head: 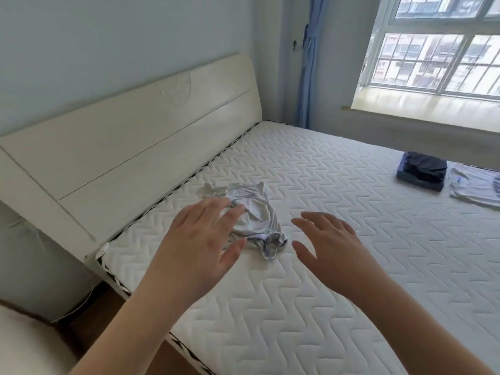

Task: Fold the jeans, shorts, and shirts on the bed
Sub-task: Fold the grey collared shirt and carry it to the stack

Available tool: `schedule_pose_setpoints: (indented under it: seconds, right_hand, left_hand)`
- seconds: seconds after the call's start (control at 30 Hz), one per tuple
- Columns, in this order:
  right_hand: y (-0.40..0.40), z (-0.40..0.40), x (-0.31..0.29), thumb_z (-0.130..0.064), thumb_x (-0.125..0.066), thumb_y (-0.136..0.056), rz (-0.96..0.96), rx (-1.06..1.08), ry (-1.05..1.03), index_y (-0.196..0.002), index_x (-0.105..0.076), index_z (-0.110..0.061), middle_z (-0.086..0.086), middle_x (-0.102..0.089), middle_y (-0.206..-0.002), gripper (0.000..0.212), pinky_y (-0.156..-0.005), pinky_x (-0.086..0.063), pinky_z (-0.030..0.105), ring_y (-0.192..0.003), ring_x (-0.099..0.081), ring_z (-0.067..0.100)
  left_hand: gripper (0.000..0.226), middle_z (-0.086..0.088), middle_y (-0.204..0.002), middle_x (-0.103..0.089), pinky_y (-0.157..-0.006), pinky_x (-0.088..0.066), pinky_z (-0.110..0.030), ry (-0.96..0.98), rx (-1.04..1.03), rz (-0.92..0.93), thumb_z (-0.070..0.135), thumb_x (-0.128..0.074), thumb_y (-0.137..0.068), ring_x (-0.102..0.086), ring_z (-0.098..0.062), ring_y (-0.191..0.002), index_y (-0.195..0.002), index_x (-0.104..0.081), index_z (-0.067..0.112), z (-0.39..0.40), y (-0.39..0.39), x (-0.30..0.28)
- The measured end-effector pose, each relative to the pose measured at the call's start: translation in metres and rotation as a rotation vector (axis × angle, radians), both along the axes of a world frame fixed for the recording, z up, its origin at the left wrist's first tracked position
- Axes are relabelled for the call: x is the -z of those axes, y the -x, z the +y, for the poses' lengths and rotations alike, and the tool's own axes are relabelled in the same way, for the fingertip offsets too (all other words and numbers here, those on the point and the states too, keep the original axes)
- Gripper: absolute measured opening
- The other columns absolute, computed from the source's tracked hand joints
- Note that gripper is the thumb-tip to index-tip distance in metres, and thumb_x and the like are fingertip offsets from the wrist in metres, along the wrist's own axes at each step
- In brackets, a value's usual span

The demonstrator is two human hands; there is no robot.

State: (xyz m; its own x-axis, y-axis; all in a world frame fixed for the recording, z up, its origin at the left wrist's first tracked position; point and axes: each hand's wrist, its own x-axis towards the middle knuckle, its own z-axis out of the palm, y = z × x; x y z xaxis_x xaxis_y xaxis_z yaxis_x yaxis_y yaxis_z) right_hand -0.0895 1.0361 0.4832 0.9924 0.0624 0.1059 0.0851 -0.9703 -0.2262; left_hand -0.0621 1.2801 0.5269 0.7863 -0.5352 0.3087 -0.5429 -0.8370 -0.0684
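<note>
A crumpled pale grey-white shirt [258,212] lies bunched on the quilted white mattress [338,266] near the headboard. My left hand [200,239] hovers with fingers spread at the shirt's left edge, fingertips partly covering the cloth. My right hand [330,242] is held out flat and open just right of the shirt, apart from it. Neither hand holds anything. At the far right of the bed sits a folded dark stack of jeans and shorts [420,170], and beside it a folded white shirt [476,186] with dark print.
A cream wooden headboard [130,142] runs along the left side. A window [438,50] with a sill and a blue curtain [308,66] stand behind the bed. Wooden floor [89,323] shows at the lower left beside the bed frame.
</note>
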Motion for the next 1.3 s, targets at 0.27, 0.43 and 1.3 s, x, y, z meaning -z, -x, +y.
schedule_pose_setpoints:
  seconds: [0.27, 0.43, 1.3]
  right_hand:
    - [-0.004, 0.049, 0.008, -0.048, -0.04, -0.099, -0.028, 0.143, 0.033, -0.145, -0.039, -0.031, -0.011, -0.035, -0.153, 0.049, -0.115, -0.017, 0.028, -0.142, -0.027, 0.012]
    - [0.006, 0.04, 0.017, -0.045, -0.05, -0.096, -0.059, 0.253, 0.007, -0.14, -0.05, -0.025, -0.005, -0.048, -0.146, 0.047, -0.113, -0.029, 0.034, -0.136, -0.041, 0.018]
    - [-0.195, 0.147, 0.133, -0.045, -0.047, -0.095, 0.159, 0.268, -0.095, -0.149, -0.038, -0.023, -0.006, -0.037, -0.154, 0.059, -0.114, -0.025, 0.034, -0.142, -0.033, 0.017]
  left_hand:
    - [0.054, -0.003, -0.133, -0.057, -0.103, -0.039, -0.042, 0.011, 0.175, 0.08, 0.047, -0.038, -0.091, -0.053, -0.026, -0.124, -0.132, -0.059, 0.018, 0.047, -0.066, 0.023]
    - [0.052, -0.002, -0.137, -0.055, -0.107, -0.032, -0.039, 0.073, 0.259, 0.132, 0.046, -0.041, -0.091, -0.048, -0.024, -0.13, -0.133, -0.057, 0.021, 0.018, -0.078, 0.039]
    - [0.045, -0.007, -0.134, -0.056, -0.105, -0.041, -0.041, 0.142, 0.321, 0.255, 0.032, -0.046, -0.093, -0.052, -0.025, -0.126, -0.134, -0.058, 0.015, 0.114, -0.256, 0.168]
